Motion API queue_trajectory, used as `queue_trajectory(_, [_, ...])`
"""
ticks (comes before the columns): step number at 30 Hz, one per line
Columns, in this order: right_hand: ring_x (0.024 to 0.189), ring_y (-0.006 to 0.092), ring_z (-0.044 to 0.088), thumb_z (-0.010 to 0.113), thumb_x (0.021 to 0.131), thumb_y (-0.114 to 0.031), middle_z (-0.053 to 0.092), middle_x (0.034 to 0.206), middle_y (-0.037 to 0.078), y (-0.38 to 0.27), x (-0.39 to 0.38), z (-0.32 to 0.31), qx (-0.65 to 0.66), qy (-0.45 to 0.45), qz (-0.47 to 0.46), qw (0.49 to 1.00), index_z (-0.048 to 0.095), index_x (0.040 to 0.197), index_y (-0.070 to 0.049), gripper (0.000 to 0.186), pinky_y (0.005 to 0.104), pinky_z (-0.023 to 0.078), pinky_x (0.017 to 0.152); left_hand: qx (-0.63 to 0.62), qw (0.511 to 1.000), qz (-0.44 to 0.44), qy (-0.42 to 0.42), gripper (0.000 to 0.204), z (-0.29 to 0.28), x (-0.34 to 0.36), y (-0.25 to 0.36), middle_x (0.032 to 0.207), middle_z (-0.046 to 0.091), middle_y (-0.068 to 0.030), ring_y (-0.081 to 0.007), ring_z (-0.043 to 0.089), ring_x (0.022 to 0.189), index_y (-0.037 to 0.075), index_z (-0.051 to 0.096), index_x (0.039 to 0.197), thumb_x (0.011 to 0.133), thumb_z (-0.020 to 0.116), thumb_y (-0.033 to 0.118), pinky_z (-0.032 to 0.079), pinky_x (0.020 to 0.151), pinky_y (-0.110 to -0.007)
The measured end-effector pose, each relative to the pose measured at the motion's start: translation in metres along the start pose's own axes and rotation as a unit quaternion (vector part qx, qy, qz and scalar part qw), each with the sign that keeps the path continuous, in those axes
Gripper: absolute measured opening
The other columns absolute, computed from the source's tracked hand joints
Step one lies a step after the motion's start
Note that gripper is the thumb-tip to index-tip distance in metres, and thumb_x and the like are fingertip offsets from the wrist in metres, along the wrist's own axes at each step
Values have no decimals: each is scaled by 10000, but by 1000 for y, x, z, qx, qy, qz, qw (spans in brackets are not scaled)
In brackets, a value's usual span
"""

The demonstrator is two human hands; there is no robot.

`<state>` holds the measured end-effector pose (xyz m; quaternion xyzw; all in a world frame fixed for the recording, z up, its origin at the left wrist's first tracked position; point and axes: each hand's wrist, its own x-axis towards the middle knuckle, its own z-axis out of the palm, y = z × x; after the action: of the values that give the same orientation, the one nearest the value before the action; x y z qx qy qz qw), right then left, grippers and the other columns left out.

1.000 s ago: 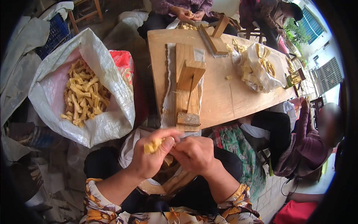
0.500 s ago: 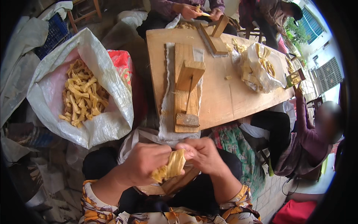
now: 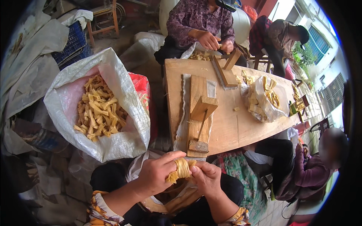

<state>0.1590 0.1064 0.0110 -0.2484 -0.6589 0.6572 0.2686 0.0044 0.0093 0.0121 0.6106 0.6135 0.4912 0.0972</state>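
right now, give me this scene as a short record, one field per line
left hand: gripping the left end of a yellow roll
right hand: thumb and fingers on its right end
sack: white, open, left of the table, yellow pieces inside
wooden stand: on a pale cloth on the table
plastic bag: clear, farther right, holding yellow pieces

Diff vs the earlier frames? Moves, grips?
View tilted up, so table and white sack sit lower in the picture. The yellow strip, half a second ago a flap stretched to the right hand, now wraps closer round its bundle. Co-worker at right drew an arm back. Unchanged: left hand and right hand both hold the bundle; wooden stand in place on the table.
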Motion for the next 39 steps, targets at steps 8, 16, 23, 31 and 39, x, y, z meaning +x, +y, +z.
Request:
queue_trajectory(8, [529, 331, 571, 642, 869, -205, 583, 677, 132, 13, 0, 2, -372, -66, -143, 915, 587, 804, -20, 204, 405, 441, 459, 44, 995, -40, -77, 167, 5, -7, 3, 1180, 633, -69, -223, 666, 691, 16, 647, 886, 726, 666, 59, 531, 577, -315])
queue_trajectory(16, [512, 72, 297, 459, 1010, -374, 385, 579, -50, 1, -1, -19, 170, -173, 274, 931, 653, 881, 15, 454, 238, 233, 491, -179, 981, -58, 51, 49, -19, 3, -2, 1018, 662, -158, -223, 669, 829, -28, 633, 874, 829, 643, -12, 549, 686, -306])
queue_trajectory(23, [512, 54, 276, 515, 985, -395, 385, 568, -53, 3, 1, -20, 194, -149, 240, 939, 665, 869, 10, 447, 228, 207, 496, -220, 965, -111, 91, 87, -13, -1, -12, 911, 681, -141, -186, 658, 779, -35, 642, 894, 846, 679, 26, 523, 675, -275])
queue_trajectory(31, [617, 40, 409, 588, 967, -288, 506, 658, -46, -1, -2, -9, 74, -128, 209, 967, 670, 821, -18, 318, 205, 324, 553, -500, 778, -379, -37, 173, 4, -12, -12, 765, 649, -23, -67, 588, 608, 22, 655, 981, 839, 723, 95, 428, 489, -199])
queue_trajectory(39, [697, 40, 535, 694, 895, -145, 635, 768, -14, -14, 8, -30, 78, 38, 174, 981, 691, 911, 14, 159, 188, 435, 626, -392, 863, -317, 35, 195, 8, 10, -7, 789, 634, -9, -59, 577, 724, 32, 656, 1039, 877, 686, 137, 467, 646, -209])
